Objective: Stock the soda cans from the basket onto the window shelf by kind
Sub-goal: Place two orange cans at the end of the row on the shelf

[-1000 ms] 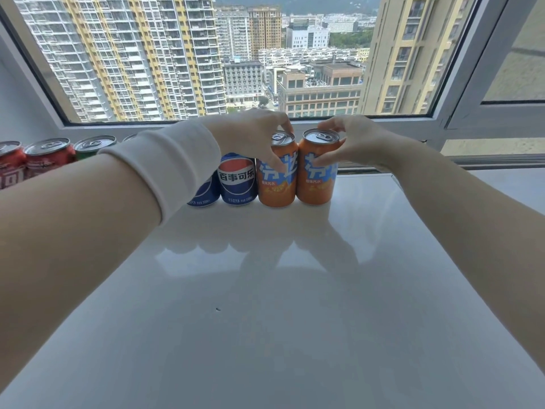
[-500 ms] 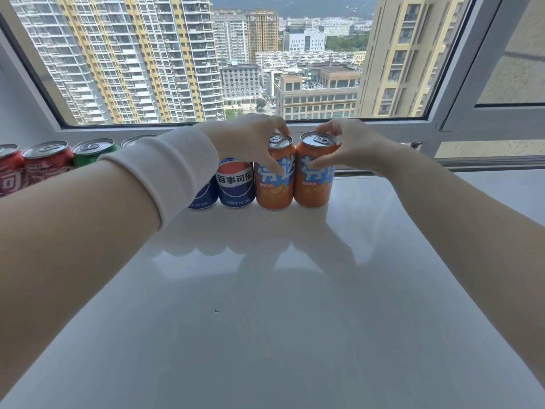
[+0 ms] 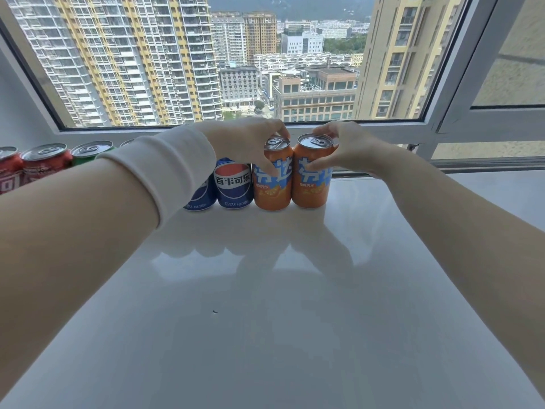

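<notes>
A row of upright cans stands along the window on the white shelf [image 3: 265,290]. From the left come two red cans [image 3: 44,163], a green can [image 3: 88,152] partly behind my forearm, two blue cans [image 3: 234,184], then two orange cans. My left hand [image 3: 247,143] grips the left orange can [image 3: 272,187] near its top, thumb on its front. My right hand [image 3: 345,149] grips the right orange can [image 3: 311,187] the same way. Both orange cans touch each other and rest on the shelf. The basket is out of view.
The window frame [image 3: 383,131] runs right behind the cans. A sliding window rail [image 3: 486,163] lies at the back right. The glossy shelf stretches toward me and to the right of the orange cans.
Both hands stay on the two orange cans. The cans have barely shifted; the view has tipped down slightly.
</notes>
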`<state>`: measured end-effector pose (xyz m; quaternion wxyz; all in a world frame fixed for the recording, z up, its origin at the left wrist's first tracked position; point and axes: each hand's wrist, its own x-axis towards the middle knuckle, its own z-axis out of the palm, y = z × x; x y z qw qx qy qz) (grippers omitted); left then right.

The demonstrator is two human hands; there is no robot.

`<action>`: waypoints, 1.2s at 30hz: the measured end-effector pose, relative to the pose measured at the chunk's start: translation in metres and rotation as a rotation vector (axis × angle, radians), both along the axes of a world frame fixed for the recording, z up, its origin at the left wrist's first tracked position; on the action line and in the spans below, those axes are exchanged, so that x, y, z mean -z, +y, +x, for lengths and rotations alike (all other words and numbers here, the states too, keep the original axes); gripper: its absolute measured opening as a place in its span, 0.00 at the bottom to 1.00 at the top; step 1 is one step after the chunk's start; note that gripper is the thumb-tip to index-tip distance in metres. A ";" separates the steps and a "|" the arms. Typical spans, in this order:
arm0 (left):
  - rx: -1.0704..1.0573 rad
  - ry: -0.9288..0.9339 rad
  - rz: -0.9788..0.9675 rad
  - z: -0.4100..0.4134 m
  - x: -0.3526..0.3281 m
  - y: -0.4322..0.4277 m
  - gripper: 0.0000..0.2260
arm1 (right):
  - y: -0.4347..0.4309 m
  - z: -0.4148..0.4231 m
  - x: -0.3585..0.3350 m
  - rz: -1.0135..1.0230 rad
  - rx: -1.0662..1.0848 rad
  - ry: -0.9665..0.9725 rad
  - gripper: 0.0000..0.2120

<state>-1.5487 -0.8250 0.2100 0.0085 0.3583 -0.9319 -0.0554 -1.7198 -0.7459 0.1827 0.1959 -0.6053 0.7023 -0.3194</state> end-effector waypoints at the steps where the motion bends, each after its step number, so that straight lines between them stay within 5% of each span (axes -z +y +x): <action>1: 0.001 -0.001 0.003 0.000 0.000 0.000 0.32 | 0.000 0.000 0.000 0.000 0.000 0.002 0.35; 22: 0.006 -0.020 -0.038 0.003 0.007 0.005 0.32 | 0.002 0.001 0.005 0.015 0.007 -0.019 0.37; 27: 0.008 0.009 -0.134 0.009 0.008 0.021 0.37 | 0.018 0.006 0.002 0.011 0.016 0.052 0.47; 36: -0.090 0.214 -0.326 0.033 0.026 0.104 0.31 | 0.086 0.015 0.021 -0.078 0.053 0.346 0.45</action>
